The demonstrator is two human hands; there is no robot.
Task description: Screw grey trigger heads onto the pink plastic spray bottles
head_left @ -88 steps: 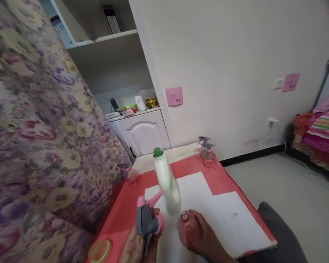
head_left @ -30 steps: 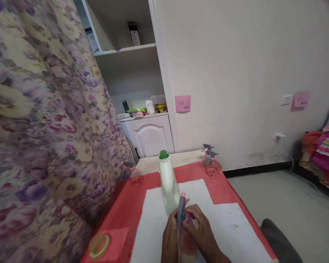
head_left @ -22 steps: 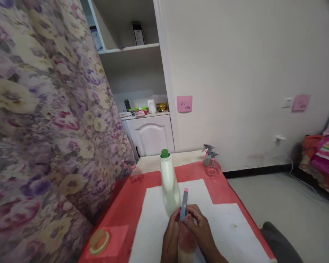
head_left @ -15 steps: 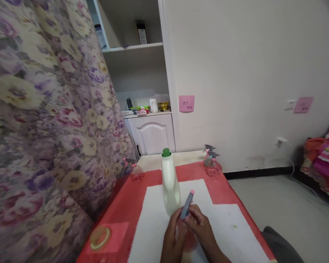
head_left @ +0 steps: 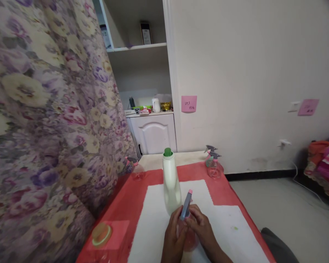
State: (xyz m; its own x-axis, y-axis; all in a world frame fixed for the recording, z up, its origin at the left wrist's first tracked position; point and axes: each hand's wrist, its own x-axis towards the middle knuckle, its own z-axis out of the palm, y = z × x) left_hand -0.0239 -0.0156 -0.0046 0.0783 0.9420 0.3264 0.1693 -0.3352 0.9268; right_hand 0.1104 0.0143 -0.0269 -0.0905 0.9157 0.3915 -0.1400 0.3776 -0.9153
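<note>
Both my hands are closed around a small clear spray bottle (head_left: 191,241) with a grey sprayer head and a pink nozzle tip. My left hand (head_left: 174,233) wraps its left side near the neck. On the right, the fingers of my right hand (head_left: 203,227) pinch at the collar under the sprayer head (head_left: 186,206). The bottle stands over the white sheet, its lower part partly hidden by my hands. Just behind it rises a tall pale green bottle (head_left: 170,182) with a green piece in its open mouth.
A white sheet (head_left: 145,219) covers part of the red tabletop (head_left: 120,208). Two more spray bottles (head_left: 215,171) stand at the back right, and another spray bottle (head_left: 137,171) at the back left. A round, green-rimmed lid-like object (head_left: 101,234) lies front left. A floral curtain (head_left: 71,146) hangs along the left.
The view has shifted slightly, so the room appears a little further right. The sprayer head's pink tip has swung slightly left. Both hands stay on the spray bottle.
</note>
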